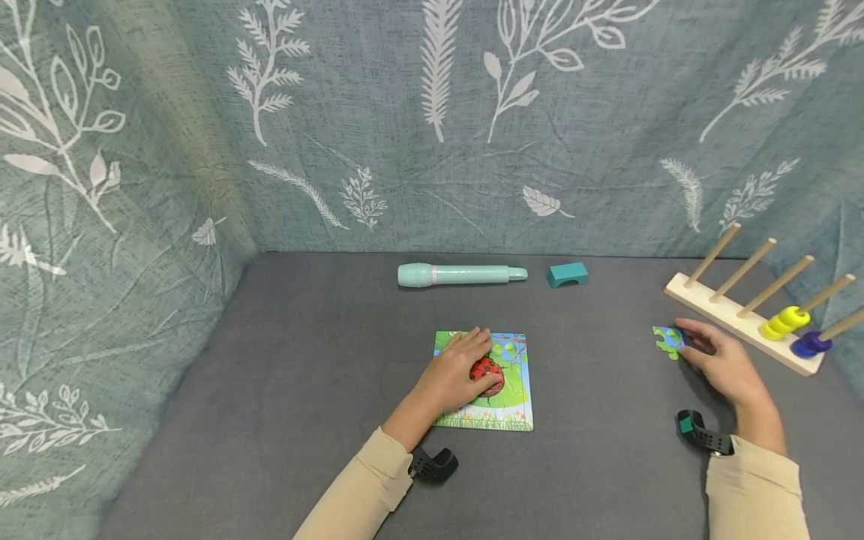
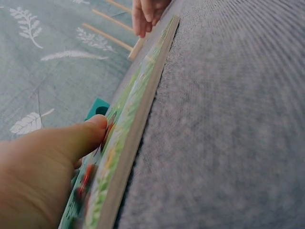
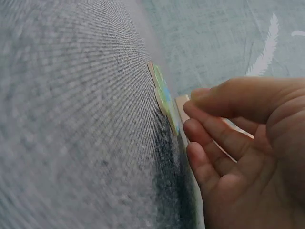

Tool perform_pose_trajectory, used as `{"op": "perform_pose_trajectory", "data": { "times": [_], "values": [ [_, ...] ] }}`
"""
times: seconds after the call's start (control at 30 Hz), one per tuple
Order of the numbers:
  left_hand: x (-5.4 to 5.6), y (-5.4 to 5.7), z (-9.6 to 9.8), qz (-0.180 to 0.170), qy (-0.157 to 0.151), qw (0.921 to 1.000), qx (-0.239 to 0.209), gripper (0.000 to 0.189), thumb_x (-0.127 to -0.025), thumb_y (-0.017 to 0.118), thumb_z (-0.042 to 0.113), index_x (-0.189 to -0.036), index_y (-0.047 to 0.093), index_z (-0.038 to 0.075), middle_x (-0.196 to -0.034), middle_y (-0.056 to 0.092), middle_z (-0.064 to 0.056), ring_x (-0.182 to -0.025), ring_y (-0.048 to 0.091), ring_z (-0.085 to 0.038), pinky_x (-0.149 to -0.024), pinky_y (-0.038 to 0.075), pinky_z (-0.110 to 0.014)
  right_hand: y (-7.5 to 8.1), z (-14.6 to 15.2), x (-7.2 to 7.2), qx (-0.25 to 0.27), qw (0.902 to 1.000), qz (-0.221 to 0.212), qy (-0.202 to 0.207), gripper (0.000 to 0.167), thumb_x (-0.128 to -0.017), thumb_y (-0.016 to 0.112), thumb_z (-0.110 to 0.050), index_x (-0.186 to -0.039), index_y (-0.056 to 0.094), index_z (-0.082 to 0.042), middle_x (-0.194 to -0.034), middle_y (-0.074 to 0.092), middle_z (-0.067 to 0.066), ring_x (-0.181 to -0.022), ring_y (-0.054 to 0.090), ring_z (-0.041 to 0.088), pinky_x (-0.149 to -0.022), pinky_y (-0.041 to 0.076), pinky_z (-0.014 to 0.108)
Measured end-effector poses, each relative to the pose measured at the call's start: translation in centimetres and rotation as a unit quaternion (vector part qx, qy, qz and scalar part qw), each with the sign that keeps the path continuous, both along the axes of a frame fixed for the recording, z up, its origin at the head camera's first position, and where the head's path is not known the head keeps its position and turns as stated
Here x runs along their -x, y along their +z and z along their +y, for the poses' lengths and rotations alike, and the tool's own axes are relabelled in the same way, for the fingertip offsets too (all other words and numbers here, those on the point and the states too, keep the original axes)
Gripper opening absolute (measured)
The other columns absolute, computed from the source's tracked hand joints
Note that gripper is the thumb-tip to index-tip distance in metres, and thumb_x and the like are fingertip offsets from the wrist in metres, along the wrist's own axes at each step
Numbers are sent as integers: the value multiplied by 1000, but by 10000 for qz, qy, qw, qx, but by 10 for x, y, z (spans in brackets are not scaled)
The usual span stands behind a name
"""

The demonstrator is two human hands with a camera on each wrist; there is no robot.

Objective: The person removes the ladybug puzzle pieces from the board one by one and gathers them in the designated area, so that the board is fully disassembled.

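Note:
A square jigsaw puzzle [image 1: 516, 416] with a red ladybug [image 1: 487, 379] on green leaves lies flat on the grey table. Across its left part rests my left hand [image 1: 454, 379], fingers stretched over the picture and thumb on the ladybug. In the left wrist view, that thumb touches the top of the board near its edge. Off to the right, a loose puzzle piece [image 1: 668, 341] in blue and green lies on the table. My right hand [image 1: 729, 367] is beside it, thumb and forefinger at its right edge. The right wrist view shows the piece [image 3: 164, 98] just beyond the loosely bent fingers.
Behind the right hand stands a wooden peg rack [image 1: 732, 315] with yellow and dark blue beads on two pegs. At the back lie a mint-green microphone-shaped tube [image 1: 466, 275] and a teal arch block [image 1: 567, 274]. A patterned curtain [image 1: 378, 135] borders the table.

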State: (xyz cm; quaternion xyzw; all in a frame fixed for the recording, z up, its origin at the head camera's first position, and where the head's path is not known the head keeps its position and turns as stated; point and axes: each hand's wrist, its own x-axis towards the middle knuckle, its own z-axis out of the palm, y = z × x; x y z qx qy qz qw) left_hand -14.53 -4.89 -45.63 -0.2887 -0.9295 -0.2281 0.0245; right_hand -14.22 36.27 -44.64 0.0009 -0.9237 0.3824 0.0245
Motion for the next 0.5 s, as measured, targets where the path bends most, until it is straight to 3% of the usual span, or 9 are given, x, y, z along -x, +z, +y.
{"op": "perform_pose_trajectory", "data": {
  "times": [0.1, 0.17, 0.23, 0.3, 0.4, 0.43, 0.5],
  "values": [
    [1, 0, 0, 135, -20, 9999, 18, 59, -87, 66, 42, -134, 55, 7, -144, 47, -7, -136, 40, -20, -118, 26, -39, 2, -3, 0, 12, 10000, 9, -61, 49, -97, 54, -18, -138, 44, 6, -134, 46, 31, -98, 36, -17, -73, 34, 2],
    [2, 0, -1, 224, -27, 9997, 56, 60, -87, 66, 43, -134, 55, 8, -144, 47, -6, -136, 41, -19, -118, 26, -38, 5, -6, 0, 49, 9999, -41, -77, 51, -97, 53, -20, -140, 41, 5, -137, 44, 31, -115, 47, -1, -92, 40, 12],
    [3, 1, -3, 316, -17, 9994, 102, 61, -87, 65, 44, -135, 55, 8, -144, 48, -6, -135, 42, -19, -118, 27, -38, 7, -10, 2, 74, 9999, -98, -52, 54, -98, 52, -23, -142, 38, 5, -140, 41, 31, -128, 45, 25, -104, 41, 33],
    [4, 2, -7, 321, 20, 9994, 130, 62, -87, 65, 45, -135, 54, 8, -144, 47, -6, -135, 42, -19, -118, 27, -36, 10, -15, 3, 169, 9998, -99, 51, 55, -98, 52, -22, -143, 35, 6, -141, 39, 33, -129, 37, 47, -103, 37, 55],
    [4, 2, -14, 359, 45, 9992, 153, 62, -87, 66, 44, -136, 53, 8, -144, 47, -7, -134, 44, -20, -117, 29, -36, 14, -23, 4, 208, 9993, -78, 290, 57, -98, 53, -24, -144, 34, 5, -141, 40, 32, -128, 38, 48, -101, 40, 54],
    [4, 2, -17, 375, 39, 9992, 140, 62, -87, 66, 43, -136, 53, 7, -144, 47, -8, -134, 44, -20, -117, 30, -37, 16, -27, 4, 227, 9990, -56, 391, 58, -98, 54, -24, -144, 34, 5, -141, 40, 32, -128, 38, 47, -103, 42, 44],
    [2, 1, -22, 425, 21, 9990, 93, 62, -87, 66, 42, -136, 53, 6, -144, 48, -10, -133, 45, -22, -116, 31, -37, 20, -36, 5, 296, 9977, -39, 602, 59, -97, 55, -23, -144, 33, 4, -141, 40, 30, -128, 38, 46, -105, 41, 41]
  ]
}}
